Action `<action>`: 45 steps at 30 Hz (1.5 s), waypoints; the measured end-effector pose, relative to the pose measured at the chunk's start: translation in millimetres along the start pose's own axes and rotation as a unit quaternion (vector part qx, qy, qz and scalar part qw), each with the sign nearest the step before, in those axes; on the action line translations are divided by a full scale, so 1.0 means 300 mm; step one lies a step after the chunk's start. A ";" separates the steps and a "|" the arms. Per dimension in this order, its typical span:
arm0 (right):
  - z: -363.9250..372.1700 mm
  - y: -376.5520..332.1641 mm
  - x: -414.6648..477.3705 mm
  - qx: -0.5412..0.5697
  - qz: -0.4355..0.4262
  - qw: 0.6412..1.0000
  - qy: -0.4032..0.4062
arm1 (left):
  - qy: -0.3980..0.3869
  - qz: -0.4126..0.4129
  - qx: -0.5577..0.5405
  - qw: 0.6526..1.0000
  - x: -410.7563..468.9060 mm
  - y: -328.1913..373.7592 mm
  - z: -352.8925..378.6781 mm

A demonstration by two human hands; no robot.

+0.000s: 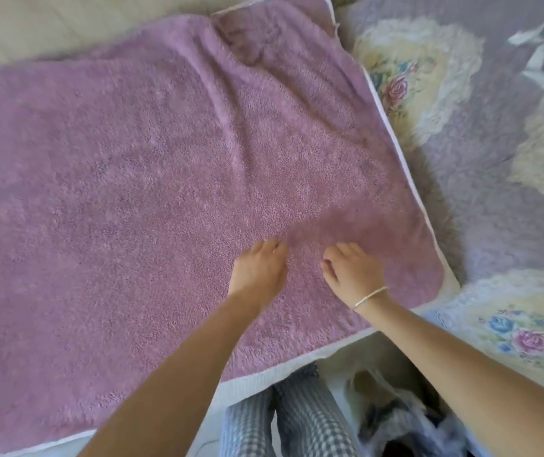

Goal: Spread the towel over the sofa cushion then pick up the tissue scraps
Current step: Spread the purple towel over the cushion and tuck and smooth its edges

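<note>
- Purple towel (132,176) lies spread out before us, long axis left to right.
- Our left hand (259,268) and right hand (351,272) press flat on the towel's near right part, gripping nothing.
- Tissue scraps (536,54) lie right of the towel's far corner, nearer our right hand.

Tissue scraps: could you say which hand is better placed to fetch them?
Probably the right hand: it rests on the towel nearer the tissue scraps, which lie beyond its right edge.

I log: floral lilac quilt (481,179) at right; checked trousers (297,420) at bottom edge; crumpled plastic bag (396,420) just beside them, blurred.
</note>
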State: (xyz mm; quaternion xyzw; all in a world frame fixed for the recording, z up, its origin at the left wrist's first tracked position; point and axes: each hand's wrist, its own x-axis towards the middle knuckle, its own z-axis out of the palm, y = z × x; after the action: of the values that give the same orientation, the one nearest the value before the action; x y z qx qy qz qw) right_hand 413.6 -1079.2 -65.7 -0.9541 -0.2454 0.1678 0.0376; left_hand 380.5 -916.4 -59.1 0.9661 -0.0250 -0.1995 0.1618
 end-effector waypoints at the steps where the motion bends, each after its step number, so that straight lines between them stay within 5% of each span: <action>1: -0.019 -0.007 0.043 0.011 0.008 1.000 -0.007 | 0.002 -0.013 0.005 1.000 0.031 -0.019 -0.023; 14: -0.231 0.165 0.803 0.085 -0.001 0.996 0.022 | 0.037 -0.134 -0.015 0.990 0.644 -0.075 -0.239; 21: -0.240 0.335 1.067 0.107 0.081 0.989 0.068 | -0.001 -0.155 -0.032 0.987 0.904 -0.024 -0.270; 27: -0.293 0.419 1.323 0.180 0.183 0.962 0.092 | -0.014 -0.190 0.059 0.980 1.006 0.000 -0.254; 33: -0.269 0.431 1.391 0.171 0.191 0.964 0.068 | 0.005 -0.186 0.061 0.981 1.037 -0.016 -0.232; 38: -0.251 0.477 1.456 0.299 0.211 0.929 0.060 | 0.179 -0.146 0.012 0.973 1.076 0.030 -0.233; 41: -0.238 0.513 1.512 0.354 0.254 0.899 0.043 | 0.100 -0.140 -0.038 0.984 1.132 0.093 -0.251; 45: -0.246 0.540 1.561 0.341 0.242 0.907 0.055 | 0.093 -0.135 0.015 0.986 1.209 0.127 -0.263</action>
State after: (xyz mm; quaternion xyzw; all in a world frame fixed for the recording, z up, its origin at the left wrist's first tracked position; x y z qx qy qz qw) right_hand 897.8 -995.5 -162.5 -0.9209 0.0679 0.1928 0.3320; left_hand 745.4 -969.5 -115.2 0.9773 0.1173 -0.1288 0.1203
